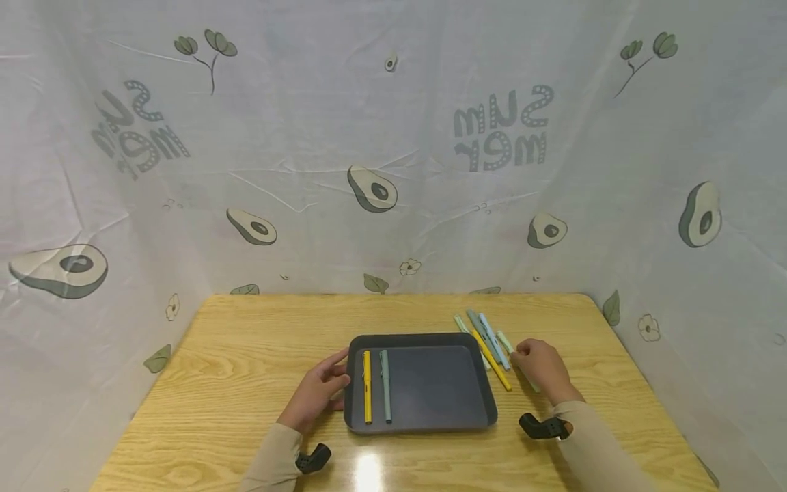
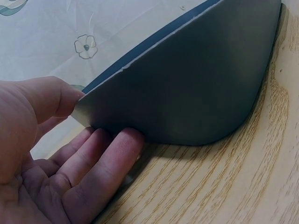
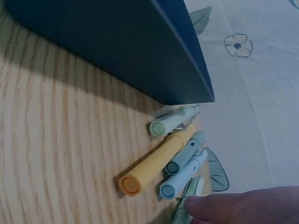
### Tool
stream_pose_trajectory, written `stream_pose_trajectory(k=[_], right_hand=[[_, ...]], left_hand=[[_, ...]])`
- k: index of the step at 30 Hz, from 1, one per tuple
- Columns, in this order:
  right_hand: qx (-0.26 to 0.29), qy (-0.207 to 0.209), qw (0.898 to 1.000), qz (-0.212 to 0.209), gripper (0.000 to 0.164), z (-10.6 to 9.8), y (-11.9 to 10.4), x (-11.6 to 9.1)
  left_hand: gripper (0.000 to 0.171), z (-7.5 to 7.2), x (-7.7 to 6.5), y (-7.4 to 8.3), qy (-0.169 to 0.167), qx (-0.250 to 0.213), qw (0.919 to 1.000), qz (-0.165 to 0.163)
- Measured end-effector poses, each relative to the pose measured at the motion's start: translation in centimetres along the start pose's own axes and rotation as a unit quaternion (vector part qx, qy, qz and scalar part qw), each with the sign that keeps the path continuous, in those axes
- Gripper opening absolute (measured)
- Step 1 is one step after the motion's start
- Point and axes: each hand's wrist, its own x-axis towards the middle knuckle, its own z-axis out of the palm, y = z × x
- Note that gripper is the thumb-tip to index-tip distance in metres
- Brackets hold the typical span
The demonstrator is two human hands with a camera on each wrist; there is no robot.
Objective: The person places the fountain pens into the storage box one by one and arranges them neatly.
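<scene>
A dark grey tray (image 1: pixel 439 425) lies on the table with a yellow pen (image 1: pixel 367 389) and a grey-green pen (image 1: pixel 386 388) side by side at its left. My left hand (image 1: pixel 316 389) holds the tray's left side, thumb at the rim and fingers against the outer wall in the left wrist view. Right of the tray, my right hand (image 1: pixel 542 369) pinches a light green pen (image 3: pixel 182 205) lying at the right of a loose group. That group holds another yellow pen (image 3: pixel 154 163), a light blue pen (image 3: pixel 182 177), a second grey-green pen (image 3: pixel 184 153) and a pale green pen (image 3: pixel 170 122).
The wooden table (image 1: pixel 264 342) reaches back to a pale printed curtain (image 1: pixel 320 239), which also hangs at both sides. The loose pens lie close to the tray's right rim, some touching or overlapping. Each wrist wears a black camera mount (image 1: pixel 313 458).
</scene>
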Motion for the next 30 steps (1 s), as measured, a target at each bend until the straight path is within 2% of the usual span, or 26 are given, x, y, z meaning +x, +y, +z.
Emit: stream_pose_trajectory(k=[2, 5, 7, 16, 23, 30], right_hand=[[-0.009, 0.003, 1.0, 0.004, 0.023, 0.09, 0.08, 0.01], [-0.016, 0.009, 1.0, 0.005, 0.033, 0.18, 0.2, -0.08], [-0.013, 0.006, 1.0, 0.009, 0.034, 0.26, 0.28, -0.08], [0.009, 0.006, 1.0, 0.017, 0.026, 0.49, -0.38, -0.35], [-0.001, 0.016, 1.0, 0.023, 0.032, 0.81, -0.58, -0.02], [-0.001, 0.019, 0.999, 0.03, 0.029, 0.91, -0.54, 0.18]], left_hand=[[0.06, 0.08, -0.01, 0.02, 0.0, -0.001, 1.0, 0.0], [0.059, 0.14, -0.04, 0.07, -0.001, 0.0, 1.0, 0.005], [0.059, 0.15, -0.04, 0.08, -0.003, -0.001, 1.0, 0.007], [0.059, 0.04, 0.0, -0.07, 0.0, 0.0, 0.9999, 0.01], [0.059, 0.02, -0.04, 0.0, -0.002, -0.004, 1.0, 0.009], [0.06, -0.2, 0.19, -0.26, -0.01, -0.001, 0.9999, 0.006]])
